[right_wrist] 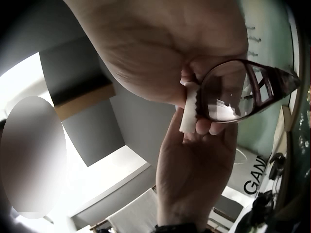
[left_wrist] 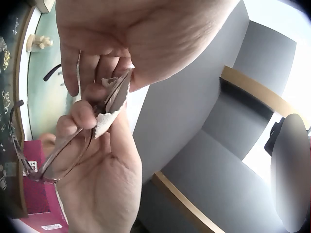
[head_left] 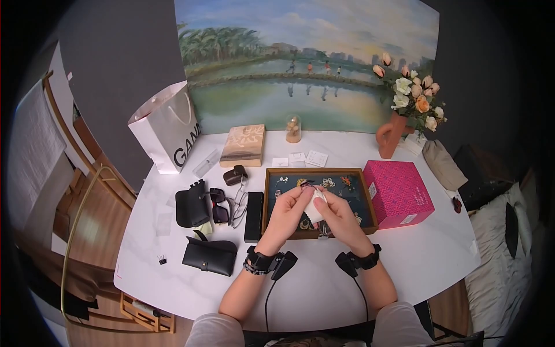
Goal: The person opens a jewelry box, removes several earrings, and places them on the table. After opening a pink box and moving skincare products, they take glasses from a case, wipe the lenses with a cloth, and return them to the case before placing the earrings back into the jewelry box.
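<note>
A pair of dark red-framed eyeglasses is between my two hands above a wooden tray of jewellery. Folded over part of the frame is a white cleaning cloth with a zigzag edge. My left hand grips the eyeglasses, its thumb close to the cloth. The right hand pinches the cloth against the frame, thumb on the white fabric. One lens stands out bare in the right wrist view. A temple sticks out past the fingers in the left wrist view. Part of the frame is hidden by cloth and fingers.
Left of the tray are a long black box, sunglasses, a black glasses case and an open black case. A pink box borders its right side. Behind stand a paper bag and a flower vase.
</note>
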A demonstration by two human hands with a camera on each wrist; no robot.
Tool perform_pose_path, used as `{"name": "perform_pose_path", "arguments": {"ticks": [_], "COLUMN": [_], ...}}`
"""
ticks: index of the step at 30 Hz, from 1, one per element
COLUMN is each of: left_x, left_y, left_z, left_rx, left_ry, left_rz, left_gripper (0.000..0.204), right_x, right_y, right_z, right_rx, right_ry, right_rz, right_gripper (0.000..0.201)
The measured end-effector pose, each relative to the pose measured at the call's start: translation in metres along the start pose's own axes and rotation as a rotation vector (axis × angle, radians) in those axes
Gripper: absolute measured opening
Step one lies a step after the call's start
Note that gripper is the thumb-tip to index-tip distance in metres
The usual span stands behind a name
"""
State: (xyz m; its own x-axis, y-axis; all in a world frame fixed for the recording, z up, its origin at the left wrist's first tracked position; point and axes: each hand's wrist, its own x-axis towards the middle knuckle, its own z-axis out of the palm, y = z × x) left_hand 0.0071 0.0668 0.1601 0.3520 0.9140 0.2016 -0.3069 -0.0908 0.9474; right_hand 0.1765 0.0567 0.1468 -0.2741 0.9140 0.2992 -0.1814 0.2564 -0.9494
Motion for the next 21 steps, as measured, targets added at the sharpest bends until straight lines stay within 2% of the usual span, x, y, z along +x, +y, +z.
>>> {"name": "perform_pose_path", "arguments": {"ticks": [2, 8, 11, 13, 19, 21], "left_x": [0.002, 0.004, 0.006, 0.006, 0.007, 0.008], "left_y": [-0.004, -0.010, -0.006, -0.004, -0.007, -0.007], "left_z": [-0.002, -0.003, -0.007, -0.010, -0.009, -0.006], "left_rx": [0.027, 0.053, 0.021, -0.004, -0.054, -0.026], "left_ry": [0.007, -0.005, -0.026, -0.059, 0.047, 0.108], "left_rz": [0.015, 0.046, 0.037, 0.000, -0.032, 0.028], "left_gripper": [0.038, 0.039, 0.040, 0.041, 0.040, 0.037], "right_x": [0.002, 0.003, 0.005, 0.005, 0.003, 0.005], "right_y": [0.000, 0.002, 0.003, 0.002, 0.008, 0.011], "right_z": [0.003, -0.001, -0.002, -0.006, 0.001, -0.001], "right_rx": [-0.037, -0.119, -0.068, -0.243, -0.089, -0.103], "right_ry": [0.005, 0.048, 0.015, -0.082, 0.039, 0.064], "right_rz": [-0.057, 0.055, 0.034, 0.058, 0.004, -0.023], "right_gripper": [0.024, 0.030, 0.035, 0.035, 0.031, 0.028]}}
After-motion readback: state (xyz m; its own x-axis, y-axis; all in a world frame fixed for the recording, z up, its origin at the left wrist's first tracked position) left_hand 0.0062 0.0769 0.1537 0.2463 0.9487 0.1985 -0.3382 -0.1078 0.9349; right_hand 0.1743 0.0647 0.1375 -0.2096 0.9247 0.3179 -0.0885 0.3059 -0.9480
